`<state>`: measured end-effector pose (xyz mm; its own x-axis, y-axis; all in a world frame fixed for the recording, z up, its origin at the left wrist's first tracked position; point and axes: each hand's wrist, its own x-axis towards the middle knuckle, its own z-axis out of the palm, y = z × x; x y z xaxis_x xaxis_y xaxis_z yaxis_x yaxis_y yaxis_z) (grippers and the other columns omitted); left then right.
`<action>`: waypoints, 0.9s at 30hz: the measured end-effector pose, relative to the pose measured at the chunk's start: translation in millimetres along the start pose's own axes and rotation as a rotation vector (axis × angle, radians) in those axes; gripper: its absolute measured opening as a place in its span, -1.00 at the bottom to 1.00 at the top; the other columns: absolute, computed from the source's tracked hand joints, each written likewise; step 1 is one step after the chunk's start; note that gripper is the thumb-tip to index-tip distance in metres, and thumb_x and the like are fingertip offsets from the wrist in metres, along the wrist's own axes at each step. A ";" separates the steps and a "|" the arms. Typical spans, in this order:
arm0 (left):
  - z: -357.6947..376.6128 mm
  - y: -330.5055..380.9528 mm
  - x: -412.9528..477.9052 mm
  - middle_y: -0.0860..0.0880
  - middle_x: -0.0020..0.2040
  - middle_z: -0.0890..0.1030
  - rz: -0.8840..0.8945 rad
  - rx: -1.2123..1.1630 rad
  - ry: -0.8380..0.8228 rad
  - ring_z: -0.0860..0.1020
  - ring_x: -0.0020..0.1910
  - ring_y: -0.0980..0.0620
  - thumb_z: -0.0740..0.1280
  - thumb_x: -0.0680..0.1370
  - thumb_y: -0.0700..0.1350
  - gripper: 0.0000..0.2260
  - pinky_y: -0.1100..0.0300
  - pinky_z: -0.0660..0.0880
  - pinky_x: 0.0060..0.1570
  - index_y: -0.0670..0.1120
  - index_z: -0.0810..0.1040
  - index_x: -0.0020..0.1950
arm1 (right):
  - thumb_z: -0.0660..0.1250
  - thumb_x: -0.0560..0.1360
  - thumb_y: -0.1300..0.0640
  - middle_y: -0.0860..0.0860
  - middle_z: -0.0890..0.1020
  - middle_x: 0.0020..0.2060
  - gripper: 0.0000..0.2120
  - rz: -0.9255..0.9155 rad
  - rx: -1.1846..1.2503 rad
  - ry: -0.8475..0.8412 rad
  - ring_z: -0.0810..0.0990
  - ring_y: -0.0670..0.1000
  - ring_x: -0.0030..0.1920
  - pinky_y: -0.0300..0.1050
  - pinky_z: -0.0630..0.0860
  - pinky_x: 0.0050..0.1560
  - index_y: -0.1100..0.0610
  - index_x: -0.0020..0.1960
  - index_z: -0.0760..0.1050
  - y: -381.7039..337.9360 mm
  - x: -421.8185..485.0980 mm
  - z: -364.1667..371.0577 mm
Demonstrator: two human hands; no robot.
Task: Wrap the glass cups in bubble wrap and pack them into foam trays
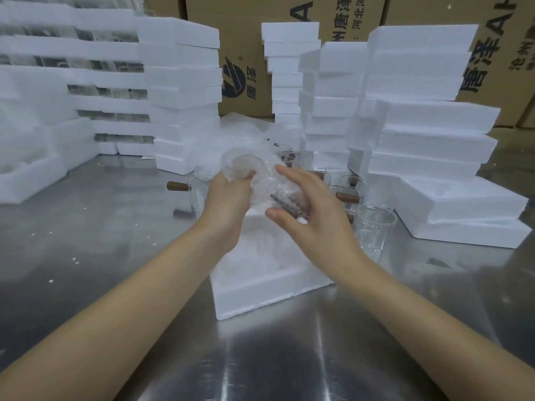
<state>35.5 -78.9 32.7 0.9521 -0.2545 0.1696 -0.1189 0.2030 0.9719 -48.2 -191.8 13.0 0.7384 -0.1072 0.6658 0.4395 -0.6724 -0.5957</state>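
Two hands raised over the counter (86, 241), both on one glass cup (285, 199) swathed in bubble wrap (246, 166). Left hand (228, 204) curled around the near side of the bundle, fingers buried in the wrap. Right hand (307, 209) cupped against the other side, fingers spread and lightly bent, thumb under the cup's dark handle. Directly below, one open foam tray (260, 287) on the counter, contents too blurred to count. More loose bubble wrap heaped behind the bundle. At least five bare glass cups standing on the counter: one left of the hands (198, 195) with a wooden handle, the rest in a cluster to the right (373, 227); exact count unclear. Several stacks of foam trays (185, 91) across the back and right. Cardboard boxes (252, 53) behind those.
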 end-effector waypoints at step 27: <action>-14.8 -3.7 2.8 -0.24 -0.31 0.52 0.548 0.862 -0.028 0.48 -0.27 -0.17 0.17 0.59 -0.28 -0.80 0.09 0.30 -0.26 -0.32 0.52 0.11 | 0.48 0.42 0.20 -0.16 0.67 -0.04 -0.69 0.212 0.426 0.032 0.65 -0.11 -0.02 -0.28 0.53 -0.02 -0.09 0.10 0.60 26.0 8.1 -7.7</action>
<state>42.8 -66.4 27.1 0.7004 -0.3553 0.6190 -0.7087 -0.4485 0.5445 -34.7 -215.9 6.4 0.8211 -0.2364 0.5195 0.4566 -0.2743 -0.8463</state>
